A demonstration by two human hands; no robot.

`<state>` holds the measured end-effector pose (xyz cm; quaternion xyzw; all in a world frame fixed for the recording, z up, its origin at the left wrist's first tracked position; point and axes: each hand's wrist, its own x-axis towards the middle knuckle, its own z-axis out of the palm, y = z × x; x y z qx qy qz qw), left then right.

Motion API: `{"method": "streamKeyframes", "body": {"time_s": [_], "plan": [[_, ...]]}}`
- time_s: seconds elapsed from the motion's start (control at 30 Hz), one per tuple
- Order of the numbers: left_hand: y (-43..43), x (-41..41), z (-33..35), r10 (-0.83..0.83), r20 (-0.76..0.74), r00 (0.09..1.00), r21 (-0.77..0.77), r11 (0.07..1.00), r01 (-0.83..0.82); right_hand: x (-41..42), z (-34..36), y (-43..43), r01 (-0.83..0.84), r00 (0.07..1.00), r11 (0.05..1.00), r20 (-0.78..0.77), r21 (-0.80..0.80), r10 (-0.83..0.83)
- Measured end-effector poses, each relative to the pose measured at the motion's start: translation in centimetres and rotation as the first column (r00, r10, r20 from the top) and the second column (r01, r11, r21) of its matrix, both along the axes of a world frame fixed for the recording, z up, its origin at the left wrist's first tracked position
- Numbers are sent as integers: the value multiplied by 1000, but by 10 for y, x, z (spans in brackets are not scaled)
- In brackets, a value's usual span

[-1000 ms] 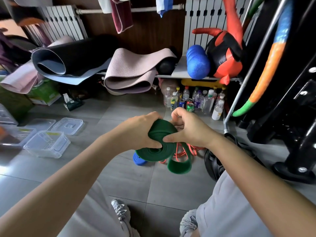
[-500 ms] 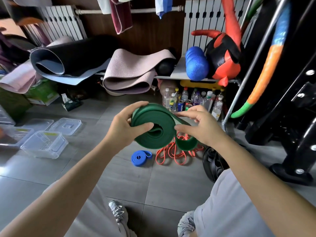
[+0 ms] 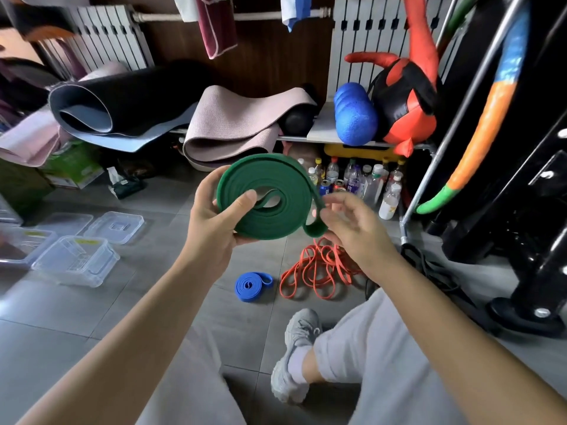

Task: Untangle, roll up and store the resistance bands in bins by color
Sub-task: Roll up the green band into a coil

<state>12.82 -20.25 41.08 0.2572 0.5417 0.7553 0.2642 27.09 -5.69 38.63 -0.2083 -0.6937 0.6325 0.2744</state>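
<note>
The green band [image 3: 270, 197] is wound into a flat coil held in the air above the floor [image 3: 153, 289], its broad face turned up toward the camera and its long axis running from lower left to upper right. The left hand [image 3: 211, 231] pinches the coil's left edge, thumb on top and fingers beneath. The coil's loose end loop hangs at the lower right, touching the right hand [image 3: 352, 231], whose blurred fingers are loosely spread. A rolled blue band [image 3: 250, 285] and tangled orange bands [image 3: 319, 271] lie on the floor below. Clear bins [image 3: 76, 265] at left carry yellow labels too small to read.
</note>
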Motion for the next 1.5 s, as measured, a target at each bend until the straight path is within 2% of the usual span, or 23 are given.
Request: {"method": "streamKeyframes", "body": {"time_s": [0.1, 0.13, 0.27, 0.33, 0.47, 0.57, 0.63, 0.77, 0.87, 1.0, 1.1, 1.2, 1.27, 1.37, 1.5], "plan": [[7, -6, -1, 63, -24, 998, -4, 998, -64, -21, 3, 9, 79, 991, 962, 84, 260, -104], [11, -9, -2, 82, -35, 996, -17, 996, -82, -29, 5, 11, 78, 989, 959, 100, 272, -109], [20, -29, -10, 116, -23, 993, -48, 992, -117, -63, 10, 16, 8, 989, 996, 144, 87, -21], [20, -45, -17, 123, -3, 992, -69, 990, -123, -78, 9, 18, -38, 987, 998, 155, 44, 31], [19, -84, -39, 154, 11, 988, -146, 978, -151, -119, -9, 22, -190, 952, 980, 257, 65, 167], [23, -112, -69, 186, -8, 983, -270, 946, -181, -160, -40, 25, -224, 899, 970, 403, 92, 169], [28, -131, -96, 249, 43, 968, -349, 911, -219, -186, -68, 26, -213, 867, 970, 480, 114, 134], [36, -169, -163, 372, 188, 909, -536, 815, -222, -229, -136, 29, -277, 762, 938, 642, 209, 82], [37, -189, -219, 382, 263, 886, -655, 745, -127, -253, -197, 28, -339, 639, 928, 761, 152, 109], [32, -197, -297, 400, 371, 838, -738, 675, 4, -271, -287, 23, -390, 448, 919, 883, 52, 140], [24, -202, -354, 429, 364, 827, -788, 615, 28, -276, -352, 8, -313, 344, 939, 905, -143, 252], [11, -203, -405, 485, 233, 843, -860, 508, -54, -284, -401, -10, -232, 250, 933, 911, -273, 329], [2, -197, -426, 541, 128, 831, -889, 434, -145, -297, -423, -22, -162, 220, 932, 909, -323, 354], [-6, -196, -452, 498, -18, 867, -906, 358, -224, -323, -448, -39, 3, 244, 897, 871, -441, 427], [-8, -234, -486, 396, -21, 918, -929, 332, -165, -337, -489, -57, 157, 343, 871, 853, -466, 394]]}}
